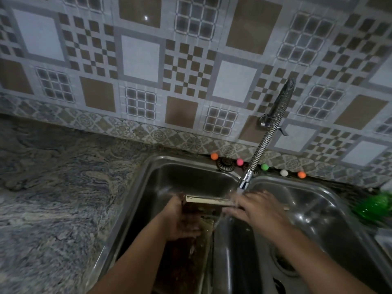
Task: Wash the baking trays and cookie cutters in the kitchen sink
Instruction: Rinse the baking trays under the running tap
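A dark, stained baking tray (203, 200) stands tilted in the left basin of the steel double sink (148, 179), its pale top rim under the faucet. My left hand (182, 219) presses on the tray's face near its left side. My right hand (258, 209) grips the tray's right end at the divider between the basins. Water runs from the flexible spring faucet (246, 181) onto the rim and my right hand. No cookie cutters are visible.
A granite counter (53, 198) spreads to the left. Several small coloured balls (239, 161) line the sink's back ledge. A green scrubber (375, 205) lies at the right edge. The right basin's drain (284, 262) shows below my right forearm. Patterned tiles cover the wall.
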